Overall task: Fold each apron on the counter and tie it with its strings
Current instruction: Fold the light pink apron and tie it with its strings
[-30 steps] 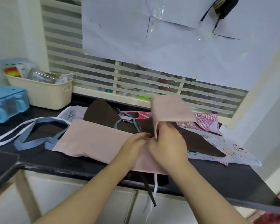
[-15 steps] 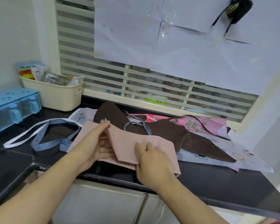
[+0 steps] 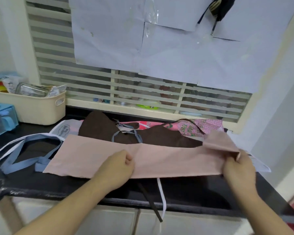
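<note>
A pale pink apron [image 3: 92, 155] lies as a long folded strip across the black counter [image 3: 185, 190]. My left hand [image 3: 119, 168] rests on its middle, fingers curled into a loose fist pressing the cloth. My right hand [image 3: 238, 167] pinches the strip's right end, which is lifted and turned over. Blue strings [image 3: 22, 161] trail from the apron's left end. Behind it lie a brown apron [image 3: 100, 128], a pink checked apron [image 3: 200, 126] and a white printed apron [image 3: 63, 131].
A cream basket [image 3: 32, 107] with packets and a blue plastic box [image 3: 2, 119] stand at the back left. A louvred window with taped paper sheets runs behind the counter. A brown string [image 3: 149, 200] and a white string [image 3: 161, 194] hang over the front edge.
The pink apron, doubled over half a second ago, is now spread out as a long strip. My right hand has drawn its end far to the right; my left hand moved to the middle.
</note>
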Demonstrator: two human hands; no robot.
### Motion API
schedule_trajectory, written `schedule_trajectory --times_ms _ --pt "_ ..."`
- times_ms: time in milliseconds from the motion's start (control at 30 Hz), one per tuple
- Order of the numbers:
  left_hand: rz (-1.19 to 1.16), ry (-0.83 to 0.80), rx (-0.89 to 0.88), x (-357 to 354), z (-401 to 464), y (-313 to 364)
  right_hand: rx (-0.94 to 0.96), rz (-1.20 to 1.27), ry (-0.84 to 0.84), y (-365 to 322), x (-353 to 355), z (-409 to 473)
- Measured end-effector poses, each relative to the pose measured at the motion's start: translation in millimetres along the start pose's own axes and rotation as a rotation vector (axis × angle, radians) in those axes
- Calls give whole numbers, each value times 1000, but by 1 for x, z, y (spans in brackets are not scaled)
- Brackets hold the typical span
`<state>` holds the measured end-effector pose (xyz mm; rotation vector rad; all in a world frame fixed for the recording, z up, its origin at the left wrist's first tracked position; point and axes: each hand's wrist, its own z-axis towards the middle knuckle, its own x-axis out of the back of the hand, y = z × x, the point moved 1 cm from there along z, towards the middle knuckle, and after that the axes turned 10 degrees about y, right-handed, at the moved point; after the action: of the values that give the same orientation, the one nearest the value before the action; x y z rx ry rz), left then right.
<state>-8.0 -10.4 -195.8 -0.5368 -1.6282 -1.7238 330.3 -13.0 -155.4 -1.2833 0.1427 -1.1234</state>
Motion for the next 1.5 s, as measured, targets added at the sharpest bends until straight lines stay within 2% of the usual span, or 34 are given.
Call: schedule_trajectory --times_ms 167,300,400,467,600,667,733,800,933,1000,1100,1233,1300,1367,1400,1433,1500 --pt "299 101 55 -14 32 30 24 -305 -132 54 7 5" --pt "232 250 90 -24 64 40 133 -424 -186 55 1 7" --pt "144 235 147 -30 80 50 160 -399 -175 59 3 9" --pt "47 231 188 -33 84 53 170 -391 -176 60 3 10" --pt "-497 284 387 -33 85 59 177 -384 -195 64 2 13" --pt "-695 255 411 -26 85 66 180 -386 -194 65 1 14" --pt "-776 226 312 -18 82 76 185 -388 -191 66 0 14" --pt "-751 233 165 -6 75 87 194 -383 -187 66 0 14" --pt "-574 311 -141 14 35 117 205 -386 -193 65 0 14" --pt "-492 251 -305 17 6 128 206 -383 -196 65 1 14" --pt "-310 5 -450 11 -35 123 210 -374 -198 65 2 12" --pt "58 -443 -506 -3 -80 104 197 -364 -208 64 4 12" --pt "112 -676 -486 -1 -92 105 188 -348 -207 64 5 12" --pt "67 -786 -462 0 -94 109 160 -311 -192 65 6 13" --pt "6 -754 -448 -3 -91 110 140 -287 -185 65 7 13" --pt "-58 -650 -432 -8 -84 110 112 -259 -182 66 8 14" --pt "-111 -308 -405 -19 -61 104 47 -191 -182 66 9 15"
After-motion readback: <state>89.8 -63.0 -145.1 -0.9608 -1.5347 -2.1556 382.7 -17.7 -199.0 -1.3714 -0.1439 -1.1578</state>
